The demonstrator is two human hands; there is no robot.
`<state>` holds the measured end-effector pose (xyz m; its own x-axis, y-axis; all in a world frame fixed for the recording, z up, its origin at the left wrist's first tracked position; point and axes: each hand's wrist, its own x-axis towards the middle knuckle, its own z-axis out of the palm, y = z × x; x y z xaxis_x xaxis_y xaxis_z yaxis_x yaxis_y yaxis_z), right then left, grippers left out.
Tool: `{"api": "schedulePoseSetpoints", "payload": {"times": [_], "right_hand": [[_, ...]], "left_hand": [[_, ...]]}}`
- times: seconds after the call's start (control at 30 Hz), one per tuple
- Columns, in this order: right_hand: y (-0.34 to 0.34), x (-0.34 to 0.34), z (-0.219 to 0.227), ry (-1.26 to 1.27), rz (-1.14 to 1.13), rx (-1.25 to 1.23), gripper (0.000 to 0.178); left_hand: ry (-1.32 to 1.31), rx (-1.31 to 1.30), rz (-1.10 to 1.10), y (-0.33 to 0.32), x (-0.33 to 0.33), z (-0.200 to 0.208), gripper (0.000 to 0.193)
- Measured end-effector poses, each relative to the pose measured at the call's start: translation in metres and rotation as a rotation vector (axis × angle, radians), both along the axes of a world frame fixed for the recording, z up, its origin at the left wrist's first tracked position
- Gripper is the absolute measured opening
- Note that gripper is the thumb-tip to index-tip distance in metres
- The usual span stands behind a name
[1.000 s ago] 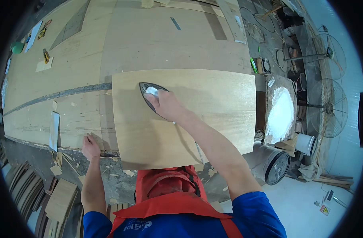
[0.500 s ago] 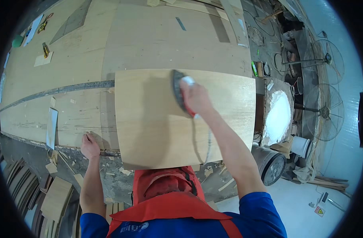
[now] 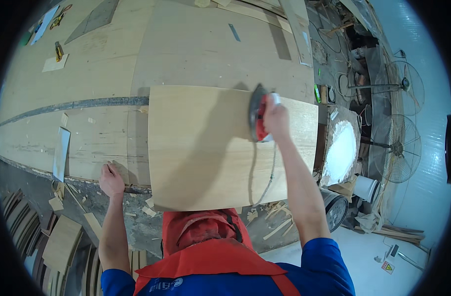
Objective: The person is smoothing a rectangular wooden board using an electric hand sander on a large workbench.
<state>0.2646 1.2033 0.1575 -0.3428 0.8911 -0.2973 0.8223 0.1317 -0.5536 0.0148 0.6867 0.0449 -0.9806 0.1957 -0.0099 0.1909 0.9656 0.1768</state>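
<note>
My right hand (image 3: 276, 118) is wrapped round the handle of a red and white clothes iron (image 3: 260, 127). The iron is over the right half of a pale wood panel (image 3: 196, 143), close to its far edge, with its dark soleplate facing left. I cannot tell whether it touches the wood. From its heel a thin cord (image 3: 272, 177) runs down across the panel toward me. My left hand (image 3: 111, 180) rests at the near edge of the workbench (image 3: 97, 143), left of the panel, fingers curled into a fist with nothing seen in it.
A thin pale strip (image 3: 61, 153) lies left of my left hand. Farther off are a utility knife (image 3: 58, 50) and a small metal ruler (image 3: 234, 32). To the right stand a white-topped block (image 3: 341, 150), a bucket (image 3: 336, 209) and wire fans (image 3: 397, 148). Stacked boards (image 3: 62, 244) are at lower left.
My right hand has carried the iron rightward along the panel's far part, and its cord has swung right too. My left hand stays at the bench edge. The view has shifted slightly.
</note>
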Motion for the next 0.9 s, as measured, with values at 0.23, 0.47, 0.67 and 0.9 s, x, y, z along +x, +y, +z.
{"api": "schedulePoseSetpoints", "payload": {"times": [0.23, 0.47, 0.67, 0.9], "right_hand": [[-0.124, -0.121, -0.005, 0.101, 0.558, -0.138, 0.054], [-0.040, -0.079, -0.014, -0.035, 0.558, -0.006, 0.068], [0.098, 0.021, -0.002, 0.179, -0.342, -0.056, 0.065], [0.041, -0.049, -0.017, 0.239, -0.420, -0.053, 0.071]], "left_hand": [[0.003, -0.009, -0.007, -0.004, -0.001, 0.000, 0.042], [-0.015, -0.049, 0.043, 0.007, -0.001, 0.009, 0.036], [0.055, -0.017, -0.048, -0.004, -0.005, 0.000, 0.033], [0.073, 0.006, -0.085, -0.004, 0.000, 0.006, 0.030]]}}
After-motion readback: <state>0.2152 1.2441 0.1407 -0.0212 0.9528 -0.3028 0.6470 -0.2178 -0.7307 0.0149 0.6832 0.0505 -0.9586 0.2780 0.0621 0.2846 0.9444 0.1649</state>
